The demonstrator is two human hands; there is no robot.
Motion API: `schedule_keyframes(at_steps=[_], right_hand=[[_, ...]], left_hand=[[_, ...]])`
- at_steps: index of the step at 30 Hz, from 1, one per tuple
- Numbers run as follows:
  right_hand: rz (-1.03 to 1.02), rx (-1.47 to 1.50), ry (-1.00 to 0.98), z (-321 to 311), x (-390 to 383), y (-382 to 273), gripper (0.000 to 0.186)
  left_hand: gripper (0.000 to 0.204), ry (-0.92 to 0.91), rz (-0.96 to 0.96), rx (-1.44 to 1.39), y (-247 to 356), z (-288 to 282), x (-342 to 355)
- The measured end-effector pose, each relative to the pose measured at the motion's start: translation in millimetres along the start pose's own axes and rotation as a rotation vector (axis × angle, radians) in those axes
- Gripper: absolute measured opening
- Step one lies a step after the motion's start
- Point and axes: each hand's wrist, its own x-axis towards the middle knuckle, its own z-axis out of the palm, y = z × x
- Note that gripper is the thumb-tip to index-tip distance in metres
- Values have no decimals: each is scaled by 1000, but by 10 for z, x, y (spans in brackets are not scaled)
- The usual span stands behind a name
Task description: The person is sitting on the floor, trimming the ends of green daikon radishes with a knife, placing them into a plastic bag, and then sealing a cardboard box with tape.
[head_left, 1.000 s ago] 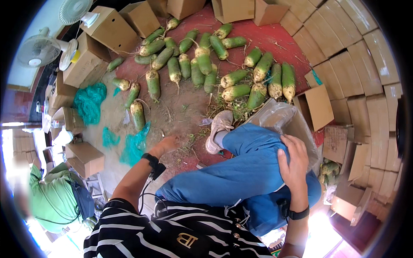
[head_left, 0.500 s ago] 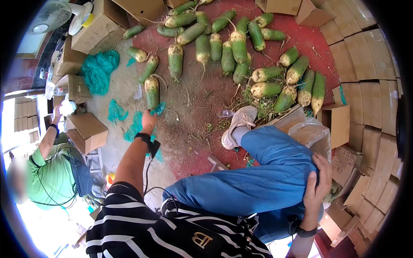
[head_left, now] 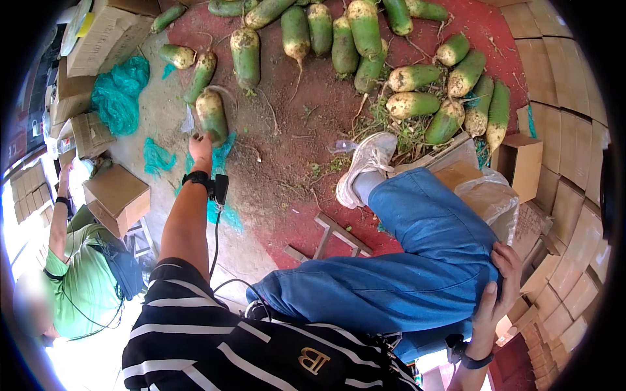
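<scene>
My left hand [head_left: 201, 148] reaches down to the floor, fingers curled, against the lower left side of a large green radish [head_left: 212, 116] with a pale, soil-marked top. Whatever the fingertips hold, if anything, is hidden. Torn teal plastic [head_left: 222, 155] lies under and beside that hand, and a thin whitish scrap [head_left: 188, 120] is just past the fingers. Over my bent knee in blue trousers rests my right hand [head_left: 501, 280], thumb apart from the fingers, with nothing in it. Beyond the left hand lie a slimmer green radish [head_left: 200, 77] and a short one [head_left: 177, 56].
Several more green radishes [head_left: 319, 29] spread across the far floor. Leaf scraps [head_left: 407, 140] lie by my shoe [head_left: 366, 168]. A wooden frame [head_left: 329, 234] is below it. Stacked cartons [head_left: 574, 143] line the right. A person in green [head_left: 85, 274] works at the left.
My left hand has shifted from below the radish's lower end to its left side. My view has tilted, so the radishes sit higher. The right hand stays on the knee.
</scene>
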Motion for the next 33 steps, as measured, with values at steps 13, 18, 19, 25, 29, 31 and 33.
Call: schedule_keyframes(at_steps=[13,18,19,25,29,31,33], right_hand=[[5,-13,-28,11,-1,35,43],[-19,23,-23,-7,6,79,42],[-24,23,-23,-12,8,80,42],[-39,40,-19,-23,-10,80,41],[-43,33,-15,-10,-4,88,39],[-45,30,-20,-21,-1,106,38],[-53,38,-19,-8,33,98,38]], left_hand=[[74,-171,-202,-145,676,453,-241],[70,-443,-353,-541,897,319,-790],[68,-489,-342,-592,921,318,-981],[66,-713,51,-434,1107,921,-1780],[82,-853,418,-67,1663,1256,-2014],[80,-906,518,44,1897,1318,-2125],[73,-900,581,128,2031,1371,-2144]])
